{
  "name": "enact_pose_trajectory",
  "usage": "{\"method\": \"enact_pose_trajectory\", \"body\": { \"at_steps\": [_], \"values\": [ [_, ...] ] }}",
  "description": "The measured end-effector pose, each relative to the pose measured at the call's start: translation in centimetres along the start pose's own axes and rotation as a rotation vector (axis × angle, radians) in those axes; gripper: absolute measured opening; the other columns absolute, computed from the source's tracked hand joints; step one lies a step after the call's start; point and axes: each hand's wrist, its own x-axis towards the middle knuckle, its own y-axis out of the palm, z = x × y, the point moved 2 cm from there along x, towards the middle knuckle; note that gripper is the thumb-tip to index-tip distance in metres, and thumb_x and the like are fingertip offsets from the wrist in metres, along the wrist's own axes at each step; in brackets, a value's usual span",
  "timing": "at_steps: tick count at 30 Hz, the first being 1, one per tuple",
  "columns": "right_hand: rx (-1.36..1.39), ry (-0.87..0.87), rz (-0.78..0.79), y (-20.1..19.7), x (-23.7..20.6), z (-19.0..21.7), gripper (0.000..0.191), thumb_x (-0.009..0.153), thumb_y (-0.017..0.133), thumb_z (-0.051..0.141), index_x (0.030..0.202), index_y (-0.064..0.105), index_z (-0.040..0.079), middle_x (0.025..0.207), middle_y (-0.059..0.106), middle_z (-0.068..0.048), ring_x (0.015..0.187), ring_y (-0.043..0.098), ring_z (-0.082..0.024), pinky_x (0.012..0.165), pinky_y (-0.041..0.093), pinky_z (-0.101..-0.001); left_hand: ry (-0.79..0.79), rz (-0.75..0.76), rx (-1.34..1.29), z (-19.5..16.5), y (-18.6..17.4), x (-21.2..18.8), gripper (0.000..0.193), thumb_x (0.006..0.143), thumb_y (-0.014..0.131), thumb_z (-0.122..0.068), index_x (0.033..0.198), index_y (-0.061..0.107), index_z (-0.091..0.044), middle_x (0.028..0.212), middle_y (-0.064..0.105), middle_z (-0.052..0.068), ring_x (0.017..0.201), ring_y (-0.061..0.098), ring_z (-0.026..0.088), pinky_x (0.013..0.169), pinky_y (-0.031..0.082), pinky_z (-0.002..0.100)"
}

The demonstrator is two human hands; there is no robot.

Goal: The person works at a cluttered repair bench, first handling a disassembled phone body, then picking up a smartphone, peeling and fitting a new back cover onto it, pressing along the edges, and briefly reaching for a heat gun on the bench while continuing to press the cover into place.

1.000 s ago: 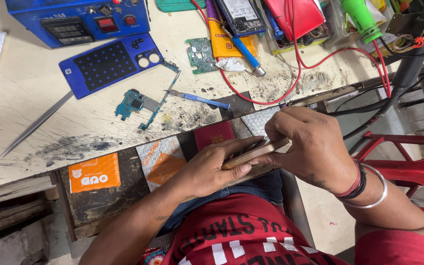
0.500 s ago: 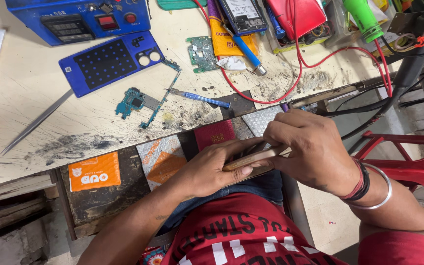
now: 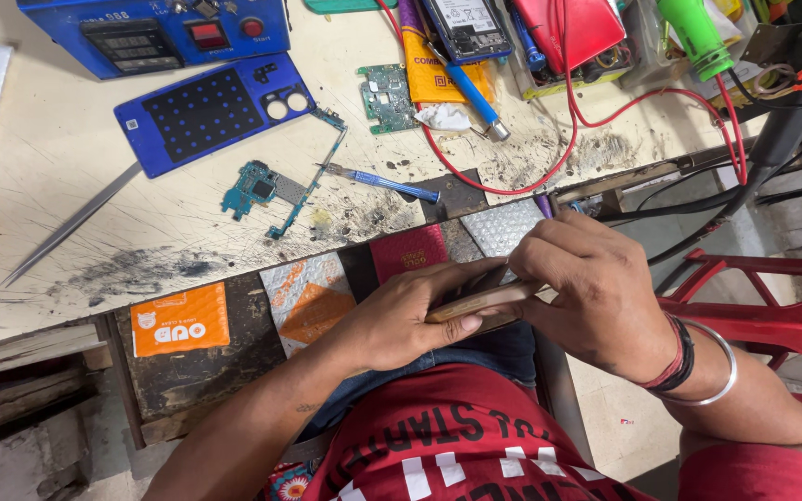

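Both hands clamp a slim phone (image 3: 480, 301), left hand (image 3: 401, 320) at nine o'clock, right hand (image 3: 596, 292) at three. Fingers hide most of it.

I see a thin gold-brown phone (image 3: 481, 299), edge-on and tilted slightly up to the right, pinched between both hands just below the front edge of the workbench (image 3: 76, 278), above my lap.
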Motion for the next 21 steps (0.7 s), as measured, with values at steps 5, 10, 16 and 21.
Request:
{"method": "enact_pose_trajectory", "body": {
  "at_steps": [5, 10, 16, 21],
  "values": [
    [-0.01, -0.034, -0.05, 0.2, -0.3, 0.2, 0.032, 0.061, 0.085, 0.01, 0.078, 0.058, 0.01, 0.077, 0.057, -0.005, 0.073, 0.058, -0.028, 0.062, 0.046, -0.0404, 0.068, -0.026, -0.078, 0.4, -0.1, 0.1, 0.071, 0.095, 0.064, -0.042, 0.155, 0.046, -0.008, 0.148, 0.061, 0.016, 0.139, 0.059, 0.032, 0.115, 0.044, 0.042],
    [-0.033, -0.024, -0.104, 0.6, -0.6, -0.1, 0.032, 0.063, 0.083, 0.007, 0.089, 0.065, 0.008, 0.09, 0.066, -0.005, 0.079, 0.063, -0.026, 0.067, 0.05, -0.0383, 0.087, -0.036, -0.093, 0.6, -0.3, 0.1, 0.076, 0.095, 0.064, -0.048, 0.155, 0.046, -0.006, 0.148, 0.061, 0.018, 0.14, 0.058, 0.032, 0.116, 0.043, 0.042],
    [-0.027, -0.069, -0.166, 1.0, -1.3, -0.2, 0.037, 0.065, 0.085, 0.009, 0.1, 0.072, 0.009, 0.099, 0.067, -0.007, 0.083, 0.067, -0.027, 0.07, 0.053, -0.0377, 0.181, -0.011, -0.18, 0.9, -0.8, -0.3, 0.085, 0.094, 0.06, -0.058, 0.154, 0.045, 0.0, 0.146, 0.062, 0.021, 0.138, 0.061, 0.032, 0.115, 0.046, 0.043],
    [0.042, -0.018, -0.131, 1.3, -1.7, -0.4, 0.029, 0.068, 0.087, 0.009, 0.094, 0.074, 0.01, 0.093, 0.07, -0.005, 0.078, 0.07, -0.023, 0.064, 0.053, -0.0364, 0.174, 0.046, -0.414, 1.5, -0.5, 0.1, 0.09, 0.103, 0.046, -0.069, 0.158, 0.039, 0.002, 0.154, 0.055, 0.021, 0.147, 0.05, 0.034, 0.122, 0.038, 0.043]
  ]
}}
